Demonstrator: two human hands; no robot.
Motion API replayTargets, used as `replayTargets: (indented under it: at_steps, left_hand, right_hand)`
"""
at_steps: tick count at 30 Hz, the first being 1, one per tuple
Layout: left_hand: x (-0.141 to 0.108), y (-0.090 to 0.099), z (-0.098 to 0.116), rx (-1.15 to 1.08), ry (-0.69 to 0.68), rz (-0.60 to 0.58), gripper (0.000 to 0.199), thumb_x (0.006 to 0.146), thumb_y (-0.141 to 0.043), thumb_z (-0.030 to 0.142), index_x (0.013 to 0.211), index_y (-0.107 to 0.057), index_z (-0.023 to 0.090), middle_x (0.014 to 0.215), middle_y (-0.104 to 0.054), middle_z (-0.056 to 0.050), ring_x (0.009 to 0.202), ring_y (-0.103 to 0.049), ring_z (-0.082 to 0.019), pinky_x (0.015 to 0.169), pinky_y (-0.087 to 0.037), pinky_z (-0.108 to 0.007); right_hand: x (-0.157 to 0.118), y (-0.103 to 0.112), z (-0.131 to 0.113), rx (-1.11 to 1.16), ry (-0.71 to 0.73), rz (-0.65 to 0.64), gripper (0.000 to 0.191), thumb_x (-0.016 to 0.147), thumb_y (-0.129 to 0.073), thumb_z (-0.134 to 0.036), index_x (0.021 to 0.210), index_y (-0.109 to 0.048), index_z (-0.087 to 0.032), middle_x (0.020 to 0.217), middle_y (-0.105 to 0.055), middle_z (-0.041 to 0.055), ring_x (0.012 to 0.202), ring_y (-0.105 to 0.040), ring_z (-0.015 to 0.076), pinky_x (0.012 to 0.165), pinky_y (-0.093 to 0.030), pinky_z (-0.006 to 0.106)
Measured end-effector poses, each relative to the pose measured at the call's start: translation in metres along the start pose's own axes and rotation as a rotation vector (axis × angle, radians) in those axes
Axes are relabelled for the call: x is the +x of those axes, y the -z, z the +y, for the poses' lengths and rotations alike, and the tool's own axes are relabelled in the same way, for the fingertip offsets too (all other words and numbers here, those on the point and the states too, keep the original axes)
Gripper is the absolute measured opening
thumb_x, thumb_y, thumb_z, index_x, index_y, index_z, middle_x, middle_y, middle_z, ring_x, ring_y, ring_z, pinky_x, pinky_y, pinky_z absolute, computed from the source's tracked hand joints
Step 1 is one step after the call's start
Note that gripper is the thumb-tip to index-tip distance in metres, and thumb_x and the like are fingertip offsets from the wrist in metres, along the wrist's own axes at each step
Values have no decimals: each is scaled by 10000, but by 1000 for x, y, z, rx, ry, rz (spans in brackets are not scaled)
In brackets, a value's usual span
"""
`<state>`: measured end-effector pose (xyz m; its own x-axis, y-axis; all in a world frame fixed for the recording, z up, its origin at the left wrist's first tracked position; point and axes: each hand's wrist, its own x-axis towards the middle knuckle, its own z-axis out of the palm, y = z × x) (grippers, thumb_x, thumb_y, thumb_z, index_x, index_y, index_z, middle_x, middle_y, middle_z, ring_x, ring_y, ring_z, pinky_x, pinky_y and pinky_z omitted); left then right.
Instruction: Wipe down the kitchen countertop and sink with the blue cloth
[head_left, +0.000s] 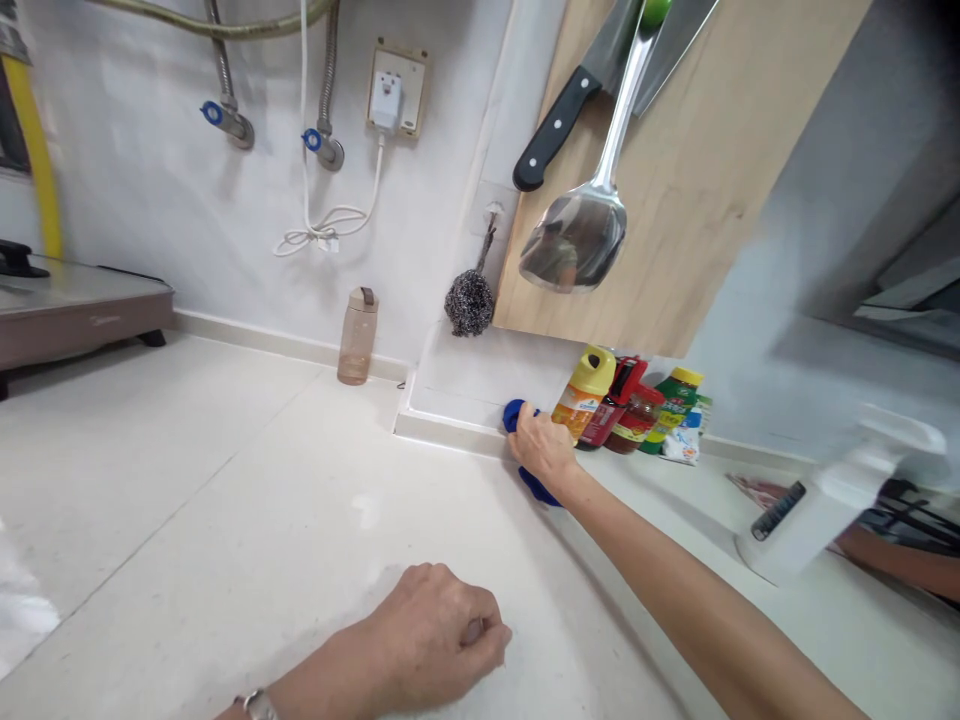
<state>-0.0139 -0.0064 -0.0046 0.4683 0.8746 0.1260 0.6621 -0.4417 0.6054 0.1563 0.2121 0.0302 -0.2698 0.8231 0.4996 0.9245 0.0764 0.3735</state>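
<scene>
A blue object [538, 488], partly hidden by my fingers, shows above and below my right hand [544, 447], which is wrapped round it near the wall's base. Just right of that hand stands a bottle with a yellow top [581, 398], and beside it are a red-capped bottle [606, 415], a jar with a red lid [636, 420] and a green bottle [673, 410]. My left hand [442, 640] rests curled over the white counter [300, 520] at the bottom centre; its fingers are bent under, and nothing shows in them.
A pinkish water bottle [358, 340] stands by the wall. At left is a stove [82, 310]. A white spray bottle [814, 510] stands at right. Above hang a steel scrubber [470, 302], a wooden board [675, 220], a spatula [577, 240] and a black-handled knife [559, 130].
</scene>
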Motion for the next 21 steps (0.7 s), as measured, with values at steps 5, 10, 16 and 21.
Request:
replayTargets:
  at_steps: [5,10,16,21]
  left_hand:
    - [1,-2,3,62,26,26,238,866,-483,273,663,-587,205,529,-531,59,466,-356,-88,586,-329,-244]
    - [2,-2,6,55,47,8,235,869,-483,284,678,-598,213,548,-550,56,488,-377,-95,616,-337,-255]
    - [0,1,7,27,57,-28,232,881,-484,276,721,-644,224,586,-604,49,508,-446,-104,645,-369,-260]
    - [-1,1,5,9,57,-32,220,866,-487,253,734,-662,232,604,-624,50,539,-515,-112,669,-395,-261]
  right_hand:
    - [6,15,-21,83,-10,-68,183,932,-471,-196,1056,-506,-67,886,-674,213,859,-708,289,702,-520,321]
    - [13,31,-50,157,29,-97,176,911,-494,-174,1052,-508,-69,888,-688,213,871,-716,293,703,-525,324]
    - [24,47,-91,255,78,-73,227,930,-507,-264,1065,-496,-82,888,-693,204,866,-718,283,707,-530,319]
    - [33,60,-124,293,136,-51,221,928,-512,-266,1060,-495,-91,889,-687,196,867,-716,276,703,-532,314]
